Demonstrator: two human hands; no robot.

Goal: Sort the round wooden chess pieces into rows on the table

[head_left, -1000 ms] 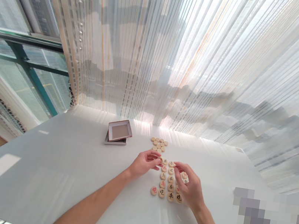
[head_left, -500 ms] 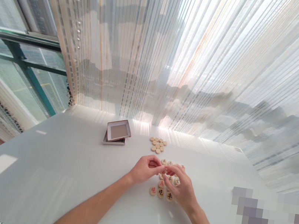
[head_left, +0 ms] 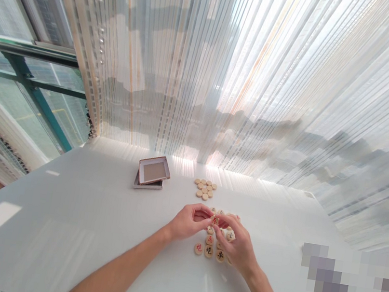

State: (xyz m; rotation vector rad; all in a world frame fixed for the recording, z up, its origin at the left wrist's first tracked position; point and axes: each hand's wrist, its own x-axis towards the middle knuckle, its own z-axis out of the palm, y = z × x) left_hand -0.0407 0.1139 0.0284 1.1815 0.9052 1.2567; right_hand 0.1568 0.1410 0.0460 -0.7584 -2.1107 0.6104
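Observation:
Between my two hands is a round wooden Chinese chess piece (head_left: 214, 221) with a red character, its face turned toward me. My left hand (head_left: 188, 222) pinches it from the left with thumb and fingers. From the right, the fingertips of my right hand (head_left: 235, 240) close on the same piece. Below and around the hands lie several face-up pieces in rough rows, among them a red-marked piece (head_left: 198, 248), a black-marked piece (head_left: 208, 251) and another black-marked piece (head_left: 220, 256). My right hand and fingers cover part of these rows.
Farther back sits a cluster of blank-side-up chess pieces (head_left: 204, 190). To its left, an open shallow box (head_left: 154, 170) rests tilted on another tray (head_left: 148, 187). A white table (head_left: 94, 228) carries everything, with a sheer striped curtain (head_left: 188, 91) behind it.
The held piece has turned so its red character shows more clearly toward me. Both hands stay in nearly the same place.

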